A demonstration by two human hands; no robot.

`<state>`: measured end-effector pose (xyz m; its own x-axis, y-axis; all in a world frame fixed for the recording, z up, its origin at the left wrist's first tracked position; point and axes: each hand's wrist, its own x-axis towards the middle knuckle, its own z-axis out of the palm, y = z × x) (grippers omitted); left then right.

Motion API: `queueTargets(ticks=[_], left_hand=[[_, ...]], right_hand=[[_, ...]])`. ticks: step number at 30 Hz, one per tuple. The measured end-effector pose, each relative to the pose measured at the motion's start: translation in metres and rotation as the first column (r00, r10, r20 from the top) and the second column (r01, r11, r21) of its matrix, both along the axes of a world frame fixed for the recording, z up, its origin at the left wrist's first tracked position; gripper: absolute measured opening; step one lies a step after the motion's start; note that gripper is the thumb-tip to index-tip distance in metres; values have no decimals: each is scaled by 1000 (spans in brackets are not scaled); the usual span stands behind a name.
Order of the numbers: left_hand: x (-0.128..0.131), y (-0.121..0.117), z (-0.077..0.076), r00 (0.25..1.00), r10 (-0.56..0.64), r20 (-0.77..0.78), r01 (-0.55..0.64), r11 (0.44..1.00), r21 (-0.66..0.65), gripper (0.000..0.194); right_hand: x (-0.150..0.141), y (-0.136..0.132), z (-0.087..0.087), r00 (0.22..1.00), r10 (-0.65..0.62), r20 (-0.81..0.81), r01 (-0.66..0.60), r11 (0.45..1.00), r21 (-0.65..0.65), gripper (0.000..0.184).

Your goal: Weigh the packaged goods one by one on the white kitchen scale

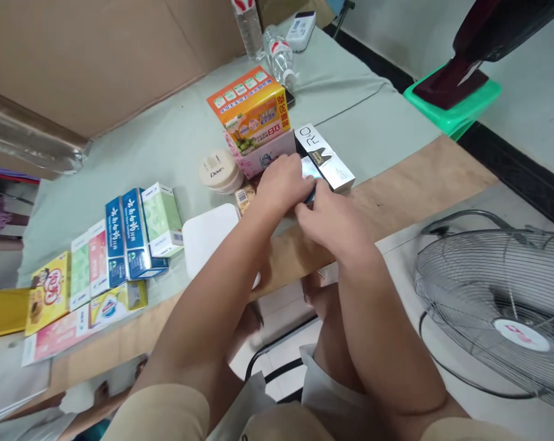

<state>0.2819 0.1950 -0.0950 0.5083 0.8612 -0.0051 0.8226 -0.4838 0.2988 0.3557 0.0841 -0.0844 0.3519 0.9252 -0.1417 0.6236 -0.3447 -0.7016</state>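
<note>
My left hand (pixel 284 179) and my right hand (pixel 330 213) meet near the table's front edge. Between their fingers is a small flat thing with a shiny, iridescent face and a dark edge (pixel 310 168); much of it is hidden, so its kind is unclear. Both hands are closed on it. Right beside it lies a white and black box marked R&O (pixel 325 158). Behind my left hand stand a pink patterned box (pixel 263 154) and an orange and yellow box (pixel 258 113). A round Dove jar (pixel 220 171) and a small brown pack (pixel 244 197) are left of that hand.
A white rounded box (pixel 210 236) sits under my left forearm. Further left lie blue boxes (pixel 132 226), a green box (pixel 162 217) and a yellow box (pixel 49 291). Water bottles (pixel 280 55) are at the back. A floor fan (pixel 511 312) stands at right, near a green bin (pixel 479 101).
</note>
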Motion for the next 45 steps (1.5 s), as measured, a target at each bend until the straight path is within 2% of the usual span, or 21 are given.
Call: queueTargets(ticks=[3, 6, 9, 12, 14, 16, 20, 23, 27, 33, 36, 39, 42, 45], left_hand=[[-2, 0, 2, 988, 6, 157, -11, 999, 33, 21], [-18, -6, 14, 917, 7, 399, -34, 997, 62, 34], [-55, -26, 33, 830, 12, 557, -61, 996, 69, 34], [-110, -59, 44, 756, 116, 644, -167, 986, 17, 31], [-148, -83, 41, 714, 189, 675, -244, 970, -13, 30], [-181, -102, 29, 678, 245, 693, -309, 951, -34, 31], [-222, -120, -1, 604, 327, 727, -392, 916, -86, 30], [-234, -121, -13, 627, 340, 701, -409, 909, -76, 26], [-241, -121, -16, 677, 326, 660, -382, 922, -65, 17], [-246, -125, -20, 688, 320, 652, -361, 930, -75, 19], [-244, -127, -21, 698, 285, 657, -328, 943, -60, 21], [-241, -130, -23, 672, 246, 699, -306, 951, -41, 31], [-243, -134, -22, 615, 205, 761, -334, 942, 17, 40], [-258, -138, -18, 549, 176, 817, -425, 901, 91, 40]], right_hand=[[-1, -4, 7, 1000, -30, 3, 30, 999, 32, 27], [-2, -13, 20, 999, -21, 45, 19, 999, 43, 31], [-7, -21, 32, 998, 34, 44, -41, 984, 172, 35], [-25, -24, 37, 988, 146, 49, -153, 949, 277, 40], [-45, -24, 35, 971, 226, 81, -239, 935, 263, 42], [-68, -23, 30, 949, 293, 117, -313, 922, 227, 42], [-105, -24, 19, 904, 386, 181, -414, 897, 155, 39], [-116, -23, 14, 890, 399, 222, -426, 900, 93, 38], [-116, -22, 9, 900, 366, 238, -385, 922, 42, 46], [-110, -23, -2, 905, 311, 291, -368, 915, 166, 60], [-108, -22, -6, 873, 377, 310, -445, 875, 190, 72], [-110, -19, -9, 832, 427, 354, -513, 836, 196, 60], [-120, -14, -9, 837, 377, 396, -513, 791, 333, 51], [-142, -10, -7, 841, 372, 394, -533, 699, 478, 50]])
